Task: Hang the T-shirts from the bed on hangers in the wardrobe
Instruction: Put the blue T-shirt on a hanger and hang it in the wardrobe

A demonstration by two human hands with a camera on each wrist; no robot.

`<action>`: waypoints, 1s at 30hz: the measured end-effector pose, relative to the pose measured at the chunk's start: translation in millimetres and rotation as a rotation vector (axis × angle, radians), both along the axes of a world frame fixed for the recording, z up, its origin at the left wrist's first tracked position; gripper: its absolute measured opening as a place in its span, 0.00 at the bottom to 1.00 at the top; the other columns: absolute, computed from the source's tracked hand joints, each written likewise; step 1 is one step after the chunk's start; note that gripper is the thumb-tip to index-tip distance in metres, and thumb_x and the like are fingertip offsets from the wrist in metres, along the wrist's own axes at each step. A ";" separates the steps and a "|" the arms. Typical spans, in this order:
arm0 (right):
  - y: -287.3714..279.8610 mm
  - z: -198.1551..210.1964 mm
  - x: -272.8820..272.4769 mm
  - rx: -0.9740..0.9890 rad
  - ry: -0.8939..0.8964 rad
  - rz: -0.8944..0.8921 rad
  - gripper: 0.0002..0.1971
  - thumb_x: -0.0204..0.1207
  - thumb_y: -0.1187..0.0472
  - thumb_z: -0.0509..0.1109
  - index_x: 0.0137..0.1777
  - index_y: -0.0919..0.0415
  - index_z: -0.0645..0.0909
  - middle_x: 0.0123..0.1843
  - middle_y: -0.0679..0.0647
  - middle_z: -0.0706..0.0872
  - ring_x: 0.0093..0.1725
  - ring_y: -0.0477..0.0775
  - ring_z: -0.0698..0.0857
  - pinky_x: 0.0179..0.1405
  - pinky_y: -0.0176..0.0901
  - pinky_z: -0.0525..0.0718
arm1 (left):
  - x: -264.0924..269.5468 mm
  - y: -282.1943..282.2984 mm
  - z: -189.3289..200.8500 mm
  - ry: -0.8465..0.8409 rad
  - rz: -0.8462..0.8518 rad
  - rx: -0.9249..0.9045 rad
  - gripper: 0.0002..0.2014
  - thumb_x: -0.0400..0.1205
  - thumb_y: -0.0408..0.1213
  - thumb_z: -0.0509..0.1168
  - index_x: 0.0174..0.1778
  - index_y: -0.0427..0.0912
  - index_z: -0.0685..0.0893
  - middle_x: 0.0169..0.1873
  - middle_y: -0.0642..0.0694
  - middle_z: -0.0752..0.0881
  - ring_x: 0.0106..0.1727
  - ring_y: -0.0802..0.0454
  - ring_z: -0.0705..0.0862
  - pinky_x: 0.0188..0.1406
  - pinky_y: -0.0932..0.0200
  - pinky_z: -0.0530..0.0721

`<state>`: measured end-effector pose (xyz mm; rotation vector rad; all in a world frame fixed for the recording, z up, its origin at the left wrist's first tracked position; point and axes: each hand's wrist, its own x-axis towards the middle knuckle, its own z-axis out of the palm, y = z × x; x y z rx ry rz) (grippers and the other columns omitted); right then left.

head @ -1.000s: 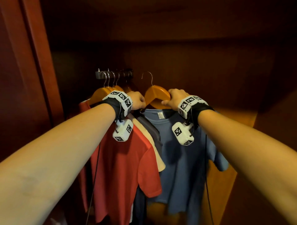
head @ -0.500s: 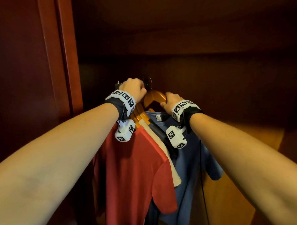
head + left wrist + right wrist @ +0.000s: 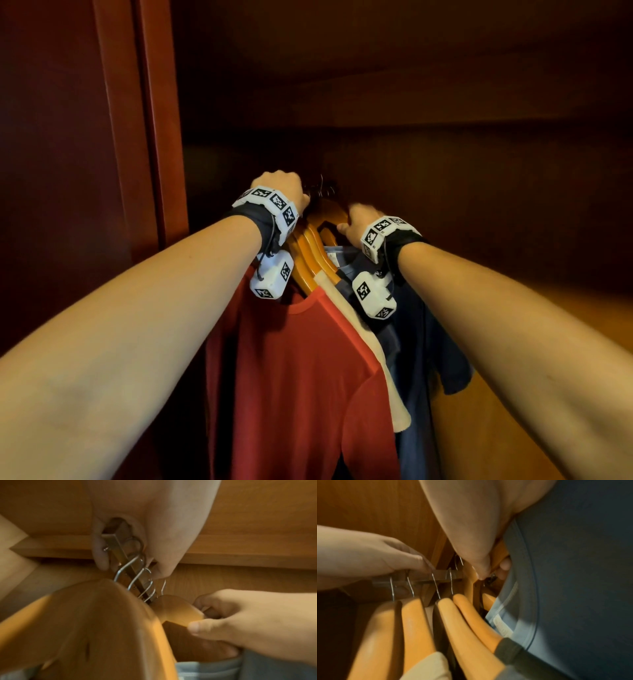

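Note:
My left hand [image 3: 277, 186] grips the end of a metal wardrobe rail [image 3: 118, 543], fingers curled round it [image 3: 126, 555]. Several wooden hangers [image 3: 412, 622] hang from the rail by wire hooks. A red T-shirt [image 3: 301, 377], a cream T-shirt [image 3: 394, 394] and a dark grey one hang on them. My right hand [image 3: 356, 221] pinches the top of another wooden hanger [image 3: 176, 609] that carries a blue T-shirt [image 3: 573, 574], thumb and finger on the wood [image 3: 493, 569]. Its hook [image 3: 163, 586] sits close beside the rail; I cannot tell whether it is over it.
The wardrobe is dark reddish wood, with its door frame [image 3: 147, 120] at the left and a shelf or ceiling panel [image 3: 411, 85] just above the rail. A lit wooden side wall [image 3: 513, 411] lies to the right of the blue T-shirt.
My right hand carried the blue T-shirt's hanger left and up to the rail beside the other hangers. My left hand rose from the hangers onto the rail's end. The view moved closer.

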<state>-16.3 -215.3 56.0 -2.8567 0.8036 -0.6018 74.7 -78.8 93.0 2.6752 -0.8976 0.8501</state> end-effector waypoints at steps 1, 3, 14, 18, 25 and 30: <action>1.0 -0.3 2.9 0.002 0.006 0.007 0.15 0.87 0.52 0.64 0.64 0.63 0.76 0.52 0.58 0.81 0.49 0.57 0.81 0.47 0.49 0.79 | 0.1 0.3 -0.3 -0.002 0.001 0.018 0.19 0.85 0.52 0.61 0.57 0.39 0.84 0.46 0.40 0.83 0.46 0.40 0.82 0.39 0.51 0.77; 2.1 -2.9 10.5 0.004 0.012 0.016 0.15 0.87 0.52 0.65 0.64 0.63 0.76 0.53 0.58 0.80 0.49 0.57 0.80 0.46 0.49 0.77 | 2.1 1.0 -1.3 -0.013 -0.002 0.045 0.19 0.86 0.52 0.60 0.57 0.39 0.84 0.46 0.40 0.84 0.45 0.40 0.81 0.39 0.51 0.77; -17.5 -29.4 15.5 0.133 0.061 0.065 0.17 0.85 0.56 0.67 0.71 0.60 0.76 0.61 0.61 0.86 0.58 0.62 0.87 0.54 0.52 0.84 | 4.9 -2.7 -5.5 -0.005 -0.003 0.124 0.26 0.84 0.51 0.64 0.75 0.41 0.74 0.70 0.41 0.79 0.72 0.35 0.74 0.64 0.41 0.80; -21.6 -28.3 8.1 0.120 0.187 0.058 0.16 0.87 0.55 0.63 0.71 0.59 0.78 0.62 0.60 0.86 0.61 0.61 0.85 0.55 0.50 0.80 | 2.2 -2.3 -3.8 -0.003 0.009 0.141 0.28 0.84 0.51 0.65 0.76 0.41 0.72 0.72 0.41 0.78 0.74 0.35 0.72 0.66 0.41 0.80; -24.5 -38.8 5.1 0.131 0.391 0.006 0.26 0.91 0.51 0.53 0.86 0.59 0.60 0.86 0.60 0.64 0.83 0.62 0.66 0.81 0.54 0.63 | -8.0 -2.1 -5.7 -0.042 0.090 0.178 0.31 0.83 0.56 0.64 0.78 0.43 0.71 0.73 0.42 0.76 0.76 0.39 0.68 0.68 0.38 0.73; -22.6 -46.0 4.5 0.045 0.414 0.057 0.30 0.91 0.45 0.47 0.89 0.53 0.49 0.90 0.57 0.49 0.88 0.62 0.53 0.84 0.54 0.53 | -21.7 -8.3 -22.3 -0.236 0.021 0.154 0.31 0.82 0.56 0.63 0.78 0.43 0.74 0.77 0.38 0.72 0.82 0.36 0.61 0.82 0.30 0.50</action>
